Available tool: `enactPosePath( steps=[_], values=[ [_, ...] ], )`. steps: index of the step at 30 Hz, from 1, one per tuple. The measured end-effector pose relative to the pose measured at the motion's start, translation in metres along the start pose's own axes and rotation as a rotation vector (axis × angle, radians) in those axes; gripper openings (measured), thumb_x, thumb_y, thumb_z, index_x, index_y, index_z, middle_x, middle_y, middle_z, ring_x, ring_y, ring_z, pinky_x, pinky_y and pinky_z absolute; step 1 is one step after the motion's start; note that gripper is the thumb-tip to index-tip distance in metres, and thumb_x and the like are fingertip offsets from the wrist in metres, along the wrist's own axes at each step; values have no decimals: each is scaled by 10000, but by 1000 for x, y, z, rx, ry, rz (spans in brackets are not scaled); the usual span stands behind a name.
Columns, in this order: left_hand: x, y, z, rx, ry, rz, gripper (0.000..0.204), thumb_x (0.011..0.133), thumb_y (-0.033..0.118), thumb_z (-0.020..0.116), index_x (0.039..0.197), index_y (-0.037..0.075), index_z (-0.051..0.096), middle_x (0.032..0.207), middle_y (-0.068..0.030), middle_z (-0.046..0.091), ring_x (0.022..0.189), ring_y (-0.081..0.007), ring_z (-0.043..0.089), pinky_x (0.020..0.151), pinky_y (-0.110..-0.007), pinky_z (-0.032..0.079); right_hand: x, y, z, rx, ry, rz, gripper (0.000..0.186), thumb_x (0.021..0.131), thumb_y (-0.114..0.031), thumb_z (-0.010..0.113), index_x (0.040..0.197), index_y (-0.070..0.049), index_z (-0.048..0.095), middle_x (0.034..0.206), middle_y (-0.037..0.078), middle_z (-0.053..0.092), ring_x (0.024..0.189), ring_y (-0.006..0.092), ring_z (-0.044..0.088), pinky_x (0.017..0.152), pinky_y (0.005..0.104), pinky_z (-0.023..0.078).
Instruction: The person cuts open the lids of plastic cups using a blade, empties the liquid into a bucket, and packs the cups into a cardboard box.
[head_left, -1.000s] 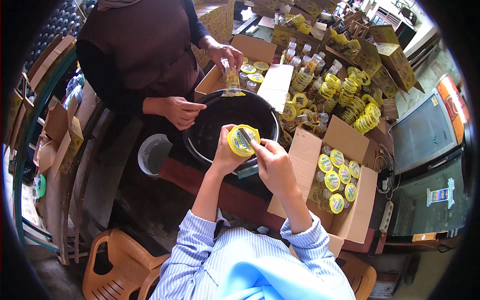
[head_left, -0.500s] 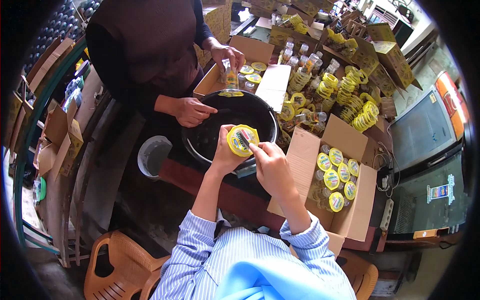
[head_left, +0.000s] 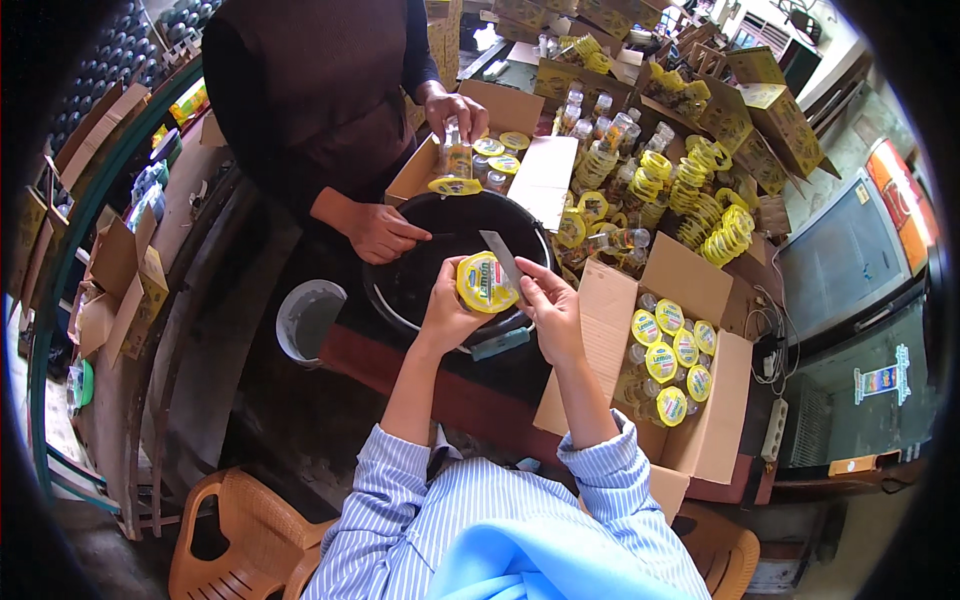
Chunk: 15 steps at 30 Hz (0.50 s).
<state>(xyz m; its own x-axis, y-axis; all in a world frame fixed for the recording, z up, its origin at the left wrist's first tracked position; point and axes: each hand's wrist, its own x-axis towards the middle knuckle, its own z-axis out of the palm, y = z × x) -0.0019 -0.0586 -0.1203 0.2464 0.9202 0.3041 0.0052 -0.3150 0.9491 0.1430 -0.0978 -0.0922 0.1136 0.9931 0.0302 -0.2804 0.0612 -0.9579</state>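
Note:
My left hand (head_left: 446, 316) is wrapped around a plastic cup (head_left: 486, 283) with a yellow film lid, its top turned toward me. In my right hand (head_left: 553, 308) is a knife (head_left: 499, 258), its flat grey blade pointing up and left beside the lid's edge. Below and beyond both hands stands a black bucket (head_left: 378, 302) with a blue-grey handle grip. Across it, a co-worker's hand (head_left: 458, 113) holds a clear cup (head_left: 457, 165) tilted with its yellow lid downward. The co-worker's other hand (head_left: 384, 233) has a thin dark tool over the bucket.
An open cardboard box (head_left: 722, 400) of yellow-lidded cups stands at my right. Another box (head_left: 410, 181) of cups sits beyond the bucket. Cut yellow rings (head_left: 690, 190) and clear cups pile up at far right. A grey pail (head_left: 311, 318) and brown chair (head_left: 235, 535) are left.
My right hand has shifted slightly right, bringing the blade from across the lid to beside it, pointing up. The cup has turned in my left hand. The co-worker's cup has moved slightly down.

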Motion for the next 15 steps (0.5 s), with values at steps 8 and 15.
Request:
enactPosePath(
  steps=[8, 15],
  values=[
    [-2, 5, 2, 146, 50, 151, 697, 553, 56, 788, 1118, 23, 381, 1020, -69, 525, 957, -144, 530, 842, -264, 435, -10, -5, 8, 160, 38, -26, 250, 880, -61, 492, 1116, -2, 546, 971, 66, 587, 853, 93, 561, 777, 239, 472],
    [-2, 0, 2, 93, 99, 39, 853, 546, 43, 790, 1234, 12, 287, 1124, -121, 454, 1019, -196, 514, 879, -287, 429, -14, -1, 3, 213, 33, 23, 264, 887, -72, 485, 1144, -21, 520, 971, 34, 584, 864, 80, 558, 809, 299, 483]
  ],
)
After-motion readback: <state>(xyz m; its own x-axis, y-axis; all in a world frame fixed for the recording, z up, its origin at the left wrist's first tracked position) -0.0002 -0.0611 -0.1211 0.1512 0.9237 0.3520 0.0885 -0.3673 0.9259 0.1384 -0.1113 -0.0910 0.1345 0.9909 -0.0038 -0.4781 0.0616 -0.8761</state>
